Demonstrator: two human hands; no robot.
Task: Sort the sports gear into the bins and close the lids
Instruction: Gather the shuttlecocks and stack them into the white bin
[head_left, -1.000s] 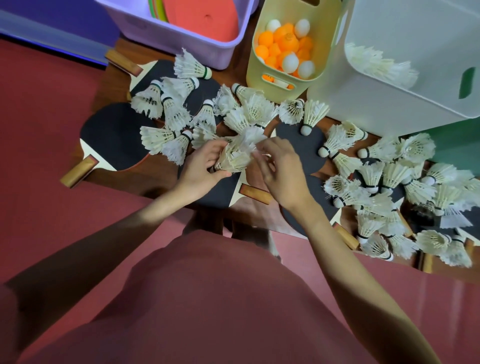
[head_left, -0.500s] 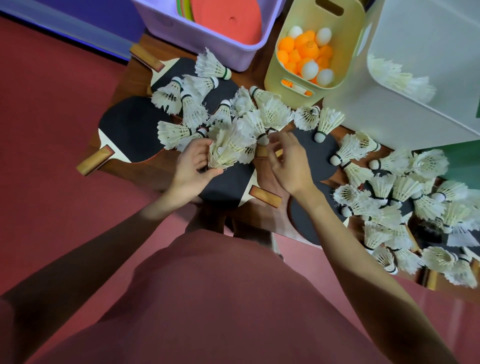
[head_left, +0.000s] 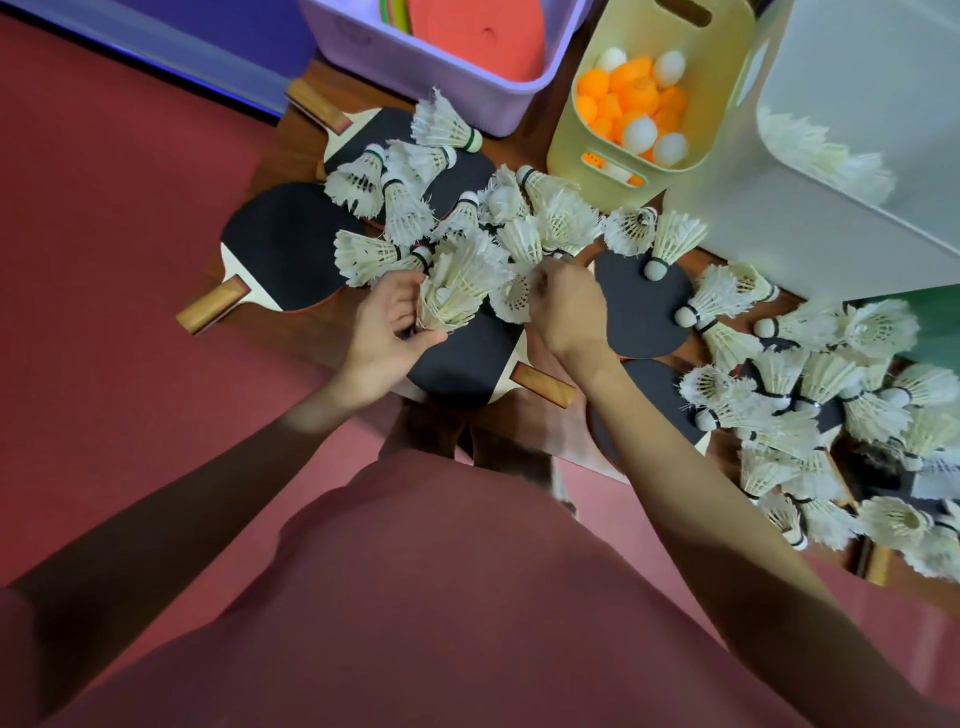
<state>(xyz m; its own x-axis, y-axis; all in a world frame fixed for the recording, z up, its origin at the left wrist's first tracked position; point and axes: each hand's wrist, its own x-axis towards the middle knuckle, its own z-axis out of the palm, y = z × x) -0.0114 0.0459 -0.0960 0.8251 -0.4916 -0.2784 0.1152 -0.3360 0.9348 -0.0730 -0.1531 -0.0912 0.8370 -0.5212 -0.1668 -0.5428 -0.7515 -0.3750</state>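
Note:
Many white feather shuttlecocks lie scattered over black table tennis paddles (head_left: 280, 244) on a small wooden table (head_left: 291, 145). My left hand (head_left: 384, 332) grips a stacked bunch of shuttlecocks (head_left: 457, 286) by its lower end. My right hand (head_left: 569, 306) pinches another shuttlecock (head_left: 514, 296) right beside that bunch. A white bin (head_left: 810, 208) at the upper right holds several shuttlecocks. A yellow bin (head_left: 582, 156) holds orange and white ping-pong balls. A lilac bin (head_left: 467, 78) holds flat coloured discs.
A second heap of shuttlecocks (head_left: 810, 405) covers the table's right side, over more paddles. Red floor (head_left: 104, 260) surrounds the table on the left and below. A green object (head_left: 935, 322) sits by the white bin. No lids are in view.
My left hand keeps the bunch and has moved slightly up the table. My right hand has reached forward and taken another shuttlecock beside it. The camera view shifted.

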